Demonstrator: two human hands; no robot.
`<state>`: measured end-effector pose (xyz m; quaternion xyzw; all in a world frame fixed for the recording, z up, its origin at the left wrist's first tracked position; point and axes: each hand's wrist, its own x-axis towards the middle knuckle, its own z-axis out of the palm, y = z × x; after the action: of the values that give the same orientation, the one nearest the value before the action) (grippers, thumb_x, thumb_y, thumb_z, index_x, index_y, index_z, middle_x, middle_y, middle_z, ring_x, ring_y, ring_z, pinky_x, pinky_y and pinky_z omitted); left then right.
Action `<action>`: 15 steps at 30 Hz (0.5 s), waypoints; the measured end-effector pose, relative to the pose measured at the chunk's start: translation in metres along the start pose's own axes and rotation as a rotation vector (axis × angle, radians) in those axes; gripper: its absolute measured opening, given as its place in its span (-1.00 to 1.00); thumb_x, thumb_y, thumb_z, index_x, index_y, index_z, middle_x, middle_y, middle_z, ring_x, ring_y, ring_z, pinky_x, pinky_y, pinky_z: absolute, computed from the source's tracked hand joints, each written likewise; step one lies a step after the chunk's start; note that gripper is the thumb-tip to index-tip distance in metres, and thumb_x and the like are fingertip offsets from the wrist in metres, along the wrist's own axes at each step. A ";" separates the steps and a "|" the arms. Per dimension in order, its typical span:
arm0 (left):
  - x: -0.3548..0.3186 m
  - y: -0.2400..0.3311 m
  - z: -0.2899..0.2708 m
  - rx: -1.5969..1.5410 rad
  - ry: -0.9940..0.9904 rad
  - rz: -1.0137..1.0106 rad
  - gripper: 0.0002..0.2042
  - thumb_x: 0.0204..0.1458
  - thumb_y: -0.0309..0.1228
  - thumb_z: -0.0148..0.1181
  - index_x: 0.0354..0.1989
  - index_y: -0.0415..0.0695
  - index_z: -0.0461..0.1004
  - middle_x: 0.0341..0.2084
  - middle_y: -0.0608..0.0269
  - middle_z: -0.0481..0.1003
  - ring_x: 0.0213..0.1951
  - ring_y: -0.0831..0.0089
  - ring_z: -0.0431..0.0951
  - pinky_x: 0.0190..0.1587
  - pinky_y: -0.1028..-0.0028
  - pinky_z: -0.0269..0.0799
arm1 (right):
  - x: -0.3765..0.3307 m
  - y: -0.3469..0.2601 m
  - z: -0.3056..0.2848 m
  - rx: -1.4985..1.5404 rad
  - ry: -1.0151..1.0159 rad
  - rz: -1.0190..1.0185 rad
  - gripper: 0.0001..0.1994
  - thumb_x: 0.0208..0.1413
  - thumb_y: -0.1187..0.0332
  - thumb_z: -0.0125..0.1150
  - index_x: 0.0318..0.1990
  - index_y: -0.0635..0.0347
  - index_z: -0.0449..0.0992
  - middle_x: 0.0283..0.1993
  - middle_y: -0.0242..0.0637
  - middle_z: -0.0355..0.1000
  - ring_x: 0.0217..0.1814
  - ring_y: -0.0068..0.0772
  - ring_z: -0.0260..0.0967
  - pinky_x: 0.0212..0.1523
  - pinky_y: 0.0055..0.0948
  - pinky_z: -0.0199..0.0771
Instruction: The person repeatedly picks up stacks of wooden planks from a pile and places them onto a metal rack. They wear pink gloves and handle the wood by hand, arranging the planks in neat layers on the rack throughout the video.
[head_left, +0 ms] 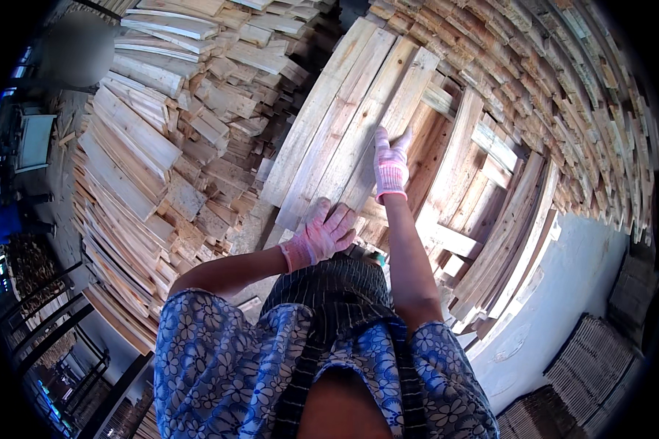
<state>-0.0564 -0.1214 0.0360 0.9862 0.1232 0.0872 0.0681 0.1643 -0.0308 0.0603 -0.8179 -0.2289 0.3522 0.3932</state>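
My left hand (320, 234), in a pink-and-white knit glove, lies with its fingers spread at the near ends of the planks. My right hand (392, 162), gloved alike, rests along the right edge of the plank row with its fingers stretched forward and apart. Under and ahead of both hands, several pale wooden planks (338, 110) lie side by side, slanting away to the upper right. Right of them a wooden frame of crosspieces and spaced boards (458, 157) shows gaps between its slats. My right palm's underside is hidden.
To the left rises a large heap of loose boards (135, 139). Stacked planks (564, 95) form a wall at the far right. A pale wall or panel (564, 278) stands right of the frame. Dark metal rails (55, 329) and a blurred round shape (78, 47) are at the far left.
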 end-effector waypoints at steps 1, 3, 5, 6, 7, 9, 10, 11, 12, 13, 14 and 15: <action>-0.001 0.001 0.002 0.035 0.004 0.003 -0.59 0.01 -0.24 0.09 0.08 0.02 0.42 0.22 -0.03 0.34 0.27 -0.07 0.30 0.24 -0.31 0.17 | 0.001 0.004 0.008 0.078 0.030 -0.020 -0.05 0.24 -0.12 0.17 0.57 0.09 -0.22 0.40 0.17 0.26 0.44 0.10 0.22 0.41 -0.23 0.13; 0.000 0.000 0.003 0.043 -0.009 -0.012 -0.61 0.05 -0.25 0.05 0.09 0.03 0.42 0.20 -0.04 0.35 0.24 -0.06 0.33 0.23 -0.28 0.20 | -0.002 -0.003 0.007 0.047 -0.025 0.045 -0.04 0.24 -0.13 0.18 0.57 0.08 -0.23 0.48 0.17 0.12 0.50 0.02 0.12 0.44 -0.27 0.07; 0.021 -0.007 -0.017 0.056 0.018 0.030 -0.58 0.03 -0.23 0.09 0.11 0.06 0.40 0.13 -0.02 0.40 0.17 -0.02 0.40 0.16 -0.17 0.34 | 0.014 0.023 0.008 0.002 0.119 -0.126 -0.05 0.24 -0.12 0.16 0.56 0.13 -0.23 0.50 0.17 0.07 0.50 0.12 0.11 0.44 -0.20 0.12; 0.023 -0.008 -0.015 0.079 0.036 0.043 -0.58 0.02 -0.23 0.10 0.11 0.06 0.40 0.11 -0.01 0.41 0.15 0.00 0.41 0.13 -0.14 0.37 | 0.012 0.016 0.011 -0.022 0.169 -0.219 -0.06 0.24 -0.11 0.15 0.56 0.15 -0.22 0.50 0.18 0.05 0.50 0.16 0.10 0.43 -0.17 0.14; 0.023 -0.011 -0.015 0.101 0.053 0.057 -0.58 0.02 -0.23 0.10 0.11 0.07 0.40 0.09 -0.01 0.42 0.14 0.01 0.42 0.11 -0.11 0.40 | 0.009 0.009 0.014 -0.097 0.147 -0.159 -0.06 0.24 -0.10 0.16 0.56 0.16 -0.22 0.51 0.17 0.03 0.51 0.17 0.08 0.44 -0.16 0.13; 0.018 -0.015 -0.017 0.044 0.059 0.068 -0.55 0.02 -0.22 0.12 0.14 0.09 0.38 0.08 -0.05 0.41 0.14 0.01 0.42 0.10 -0.09 0.42 | -0.001 -0.013 0.013 -0.250 0.110 -0.034 -0.06 0.24 -0.09 0.17 0.56 0.17 -0.21 0.52 0.16 -0.02 0.53 0.18 0.03 0.47 -0.15 0.10; 0.018 -0.015 -0.018 0.031 0.040 0.066 -0.54 0.03 -0.20 0.14 0.16 0.09 0.38 0.09 -0.05 0.40 0.16 0.00 0.41 0.14 -0.09 0.40 | -0.003 -0.017 0.012 -0.268 0.082 -0.041 -0.05 0.24 -0.11 0.17 0.57 0.11 -0.24 0.55 0.14 -0.06 0.56 0.15 -0.01 0.48 -0.14 0.09; 0.017 -0.016 -0.019 0.019 0.021 0.064 -0.52 0.03 -0.18 0.16 0.17 0.09 0.37 0.10 -0.06 0.40 0.17 0.00 0.40 0.17 -0.10 0.37 | 0.000 -0.010 0.015 -0.243 0.085 -0.112 -0.05 0.24 -0.11 0.17 0.57 0.09 -0.24 0.56 0.12 -0.08 0.57 0.14 -0.02 0.49 -0.15 0.07; 0.024 -0.019 -0.028 -0.047 -0.079 0.059 -0.50 0.04 -0.14 0.18 0.19 0.10 0.36 0.12 -0.05 0.38 0.20 0.00 0.38 0.22 -0.07 0.33 | 0.008 0.004 0.015 -0.217 0.108 -0.177 -0.05 0.24 -0.10 0.18 0.57 0.08 -0.25 0.57 0.11 -0.10 0.57 0.12 -0.04 0.50 -0.16 0.05; 0.035 -0.024 -0.047 -0.113 -0.178 0.056 -0.48 0.04 -0.10 0.19 0.21 0.10 0.35 0.14 -0.04 0.37 0.22 0.00 0.36 0.26 -0.05 0.29 | 0.018 0.019 0.015 -0.192 0.133 -0.243 -0.05 0.24 -0.10 0.18 0.57 0.06 -0.26 0.58 0.09 -0.11 0.58 0.11 -0.05 0.51 -0.17 0.03; 0.045 -0.027 -0.065 -0.183 -0.280 0.048 -0.46 0.05 -0.06 0.21 0.23 0.11 0.34 0.16 -0.03 0.36 0.25 -0.01 0.34 0.31 -0.03 0.25 | 0.025 0.031 0.016 -0.075 0.139 -0.314 -0.06 0.25 -0.10 0.18 0.57 0.04 -0.26 0.61 0.03 -0.14 0.60 0.05 -0.07 0.53 -0.20 -0.01; 0.053 -0.038 -0.075 -0.327 -0.418 -0.052 -0.38 0.05 0.04 0.24 0.28 0.11 0.32 0.21 0.05 0.33 0.30 0.04 0.29 0.39 0.04 0.14 | 0.021 0.033 0.018 -0.077 0.110 -0.217 -0.05 0.24 -0.09 0.19 0.57 0.06 -0.25 0.60 0.02 -0.12 0.60 0.03 -0.07 0.53 -0.22 -0.02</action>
<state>-0.0288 -0.0633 0.1117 0.9551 0.1160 -0.1015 0.2530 0.1678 -0.0282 0.0174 -0.8211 -0.3073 0.2532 0.4090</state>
